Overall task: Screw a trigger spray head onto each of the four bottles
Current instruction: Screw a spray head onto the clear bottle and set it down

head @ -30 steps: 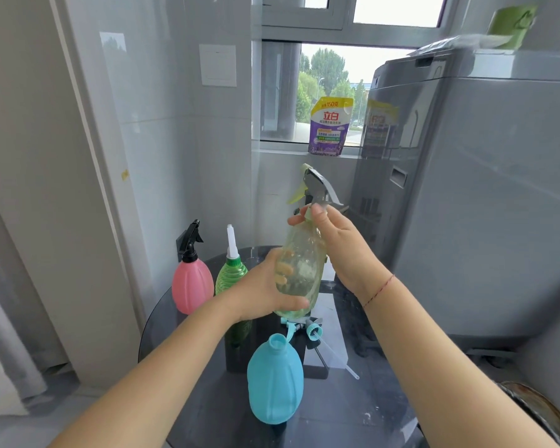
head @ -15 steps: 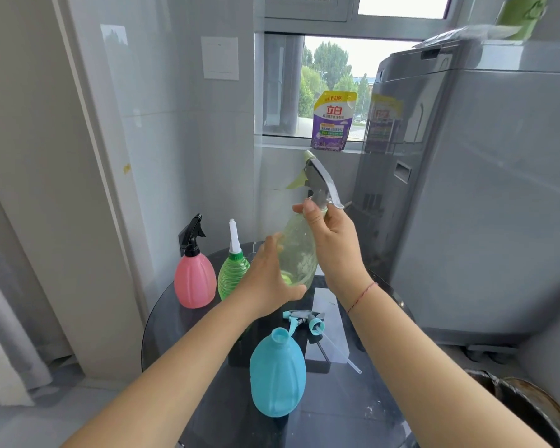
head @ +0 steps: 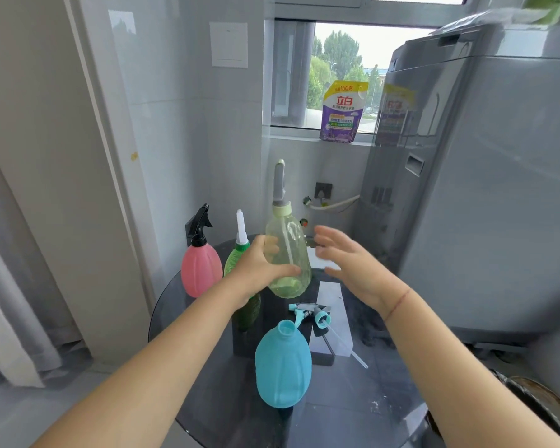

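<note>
Head view: right hand [head: 353, 266] is now coming off the grey-and-pale-green trigger spray head [head: 279, 185] it was twisting a second ago, fingers spread, touching nothing. Left hand [head: 262, 269] is wrapping the translucent pale-green plastic bottle [head: 288, 257], holding it upright above the round dark glass worktop [head: 353, 399]. Reading that as head seated, bottle done. Remaining: open-necked turquoise plastic bottle [head: 283, 367] is standing near the edge, its turquoise-and-grey trigger head [head: 311, 313] lying just behind it.

Four bottles [head: 287, 258], four spray heads [head: 311, 313], two hands [head: 259, 270].
</note>
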Motion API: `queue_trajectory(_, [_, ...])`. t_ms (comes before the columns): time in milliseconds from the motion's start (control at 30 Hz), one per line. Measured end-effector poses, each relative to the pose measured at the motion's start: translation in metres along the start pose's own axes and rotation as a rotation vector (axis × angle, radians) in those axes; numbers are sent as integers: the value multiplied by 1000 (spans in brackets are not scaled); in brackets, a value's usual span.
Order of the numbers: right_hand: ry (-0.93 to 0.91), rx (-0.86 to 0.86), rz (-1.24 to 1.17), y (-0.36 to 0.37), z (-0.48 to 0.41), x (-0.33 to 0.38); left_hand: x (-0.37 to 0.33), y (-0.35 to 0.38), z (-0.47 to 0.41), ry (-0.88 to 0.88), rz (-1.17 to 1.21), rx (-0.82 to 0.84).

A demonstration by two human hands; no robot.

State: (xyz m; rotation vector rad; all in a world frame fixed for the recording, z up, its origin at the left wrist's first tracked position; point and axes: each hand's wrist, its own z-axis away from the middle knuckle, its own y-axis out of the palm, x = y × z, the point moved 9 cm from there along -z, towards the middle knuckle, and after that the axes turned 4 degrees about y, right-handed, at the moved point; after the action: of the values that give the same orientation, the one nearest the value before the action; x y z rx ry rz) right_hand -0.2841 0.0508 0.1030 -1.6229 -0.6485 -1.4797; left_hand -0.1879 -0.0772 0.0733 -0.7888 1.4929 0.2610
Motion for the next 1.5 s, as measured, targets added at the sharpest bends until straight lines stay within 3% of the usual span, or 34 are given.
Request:
queue_trajectory(200, [27, 147, 200, 27, -17, -45, 33, 16, -7, -71, 18, 40])
queue_trajectory(400, [-38, -16, 334, 25, -45, -54, 44, 26, -22, -108, 12, 13])
queue_trajectory(600, [-40, -117, 317, 12, -71, -66, 44, 31, -39, -144, -167, -116])
queue_trajectory(967, [10, -107, 350, 8, -104, -122, 82, 58, -39, -305, 44, 0])
queue_trajectory(1333, [66, -84, 387, 14, -110, -140, 88, 60, -28, -322, -7, 68])
queue_trajectory(1500, [199, -206, 536, -15, -93, -145, 90, 46, -1, -270, 29, 163])
